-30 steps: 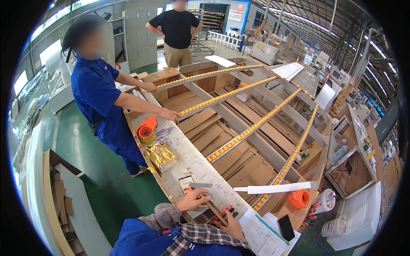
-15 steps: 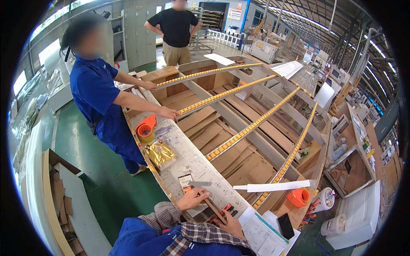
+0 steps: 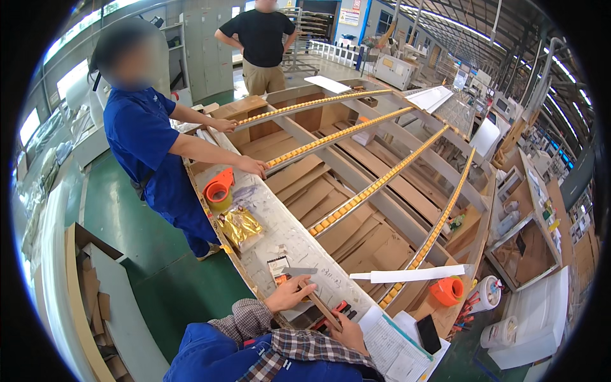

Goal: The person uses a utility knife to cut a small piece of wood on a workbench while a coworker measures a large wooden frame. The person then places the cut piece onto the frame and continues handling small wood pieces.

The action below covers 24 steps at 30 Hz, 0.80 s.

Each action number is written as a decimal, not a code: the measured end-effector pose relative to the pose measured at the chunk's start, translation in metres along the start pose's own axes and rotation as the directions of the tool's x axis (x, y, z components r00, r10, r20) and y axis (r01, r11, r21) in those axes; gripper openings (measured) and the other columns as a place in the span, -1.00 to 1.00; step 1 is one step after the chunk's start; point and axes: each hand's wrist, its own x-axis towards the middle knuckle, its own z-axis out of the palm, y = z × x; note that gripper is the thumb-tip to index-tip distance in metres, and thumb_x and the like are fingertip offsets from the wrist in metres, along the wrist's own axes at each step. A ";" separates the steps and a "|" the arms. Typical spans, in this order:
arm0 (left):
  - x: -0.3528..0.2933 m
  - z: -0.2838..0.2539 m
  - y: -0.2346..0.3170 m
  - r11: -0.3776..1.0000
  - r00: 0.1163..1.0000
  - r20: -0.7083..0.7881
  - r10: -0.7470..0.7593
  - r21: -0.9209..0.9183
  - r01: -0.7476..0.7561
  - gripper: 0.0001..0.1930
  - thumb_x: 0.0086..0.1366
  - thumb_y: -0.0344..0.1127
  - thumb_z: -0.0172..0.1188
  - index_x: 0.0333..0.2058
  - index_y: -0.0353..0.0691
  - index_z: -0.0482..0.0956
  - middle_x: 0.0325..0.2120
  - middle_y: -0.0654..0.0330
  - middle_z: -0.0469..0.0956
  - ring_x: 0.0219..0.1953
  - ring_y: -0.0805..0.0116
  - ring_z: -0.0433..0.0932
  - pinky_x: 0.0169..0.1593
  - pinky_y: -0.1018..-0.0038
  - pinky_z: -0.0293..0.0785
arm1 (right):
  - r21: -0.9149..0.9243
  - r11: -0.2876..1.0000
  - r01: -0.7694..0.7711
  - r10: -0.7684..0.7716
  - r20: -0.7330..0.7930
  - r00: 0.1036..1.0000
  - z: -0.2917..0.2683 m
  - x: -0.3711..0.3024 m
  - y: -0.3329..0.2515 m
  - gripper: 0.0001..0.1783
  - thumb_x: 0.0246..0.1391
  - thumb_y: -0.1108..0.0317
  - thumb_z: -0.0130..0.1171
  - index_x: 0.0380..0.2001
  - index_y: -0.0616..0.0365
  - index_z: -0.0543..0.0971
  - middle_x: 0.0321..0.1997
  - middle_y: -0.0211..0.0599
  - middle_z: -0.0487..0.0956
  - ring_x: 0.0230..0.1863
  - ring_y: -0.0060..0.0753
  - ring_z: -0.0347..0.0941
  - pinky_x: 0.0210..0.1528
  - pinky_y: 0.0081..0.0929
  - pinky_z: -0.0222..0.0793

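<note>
My left hand (image 3: 286,295) is closed on the upper end of a narrow brown strip (image 3: 323,308). My right hand (image 3: 349,337) has its fingers closed round the strip's lower end, so the piece slants between both hands. Just beyond my left fingers is a flat grey piece (image 3: 300,271); whether it touches them I cannot tell. It overlaps a small printed packet (image 3: 278,267) on the white ledge (image 3: 321,260). Red-and-black tool handles (image 3: 344,308) show beside the strip, partly hidden by it and my hands.
Yellow roller tracks (image 3: 382,185) cross a wooden frame with cardboard (image 3: 359,239) below. A white strip (image 3: 407,274) lies across one track. Papers (image 3: 393,353), a phone (image 3: 428,334) and an orange tape dispenser (image 3: 447,290) sit at right. A co-worker's hand (image 3: 253,167) rests on the ledge's far end.
The view has shifted slightly. Both my hands keep hold of the brown strip in nearly the same place, and the co-worker's hands stay where they were.
</note>
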 end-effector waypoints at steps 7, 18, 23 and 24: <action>-0.001 0.000 0.000 0.996 0.997 -0.035 0.065 0.060 -0.063 -0.38 0.22 0.11 -0.01 -0.01 -0.41 0.35 -0.12 -0.13 0.43 -0.07 0.09 0.43 -0.01 0.35 0.35 | -0.018 1.000 0.022 -0.022 -0.015 1.000 0.004 -0.001 0.002 -0.63 0.00 -0.02 0.11 -0.16 -0.12 0.51 -0.43 -0.21 0.57 -0.38 -0.11 0.51 -0.34 -0.31 0.40; 0.001 0.002 0.009 0.998 0.995 -0.089 0.040 0.060 -0.035 -0.54 0.26 -0.08 0.01 -0.08 -0.42 0.41 -0.16 -0.11 0.47 -0.08 0.08 0.45 -0.03 0.38 0.36 | 0.001 0.998 0.058 -0.058 -0.058 0.997 -0.001 -0.004 0.001 -0.59 -0.02 -0.04 0.12 -0.14 -0.09 0.50 -0.34 -0.17 0.57 -0.30 -0.03 0.50 -0.28 -0.25 0.41; 0.000 -0.001 0.009 0.999 0.997 -0.067 0.043 -0.012 -0.044 -0.55 0.30 -0.14 -0.01 -0.02 -0.46 0.36 -0.21 -0.05 0.50 -0.13 0.24 0.47 -0.09 0.46 0.38 | 0.067 0.983 0.168 -0.160 -0.121 0.980 -0.007 -0.007 -0.009 -0.56 0.02 -0.08 0.04 -0.20 0.03 0.48 -0.38 -0.13 0.55 -0.36 -0.03 0.49 -0.37 -0.22 0.38; -0.001 -0.003 0.007 0.999 0.997 -0.071 0.042 -0.010 -0.043 -0.54 0.31 -0.14 -0.04 -0.01 -0.45 0.34 -0.22 -0.03 0.50 -0.14 0.23 0.47 -0.09 0.46 0.37 | 0.087 0.977 0.197 -0.186 -0.121 0.975 -0.005 -0.003 -0.008 -0.53 0.03 -0.11 0.02 -0.22 0.05 0.49 -0.41 -0.12 0.55 -0.39 -0.04 0.48 -0.39 -0.23 0.37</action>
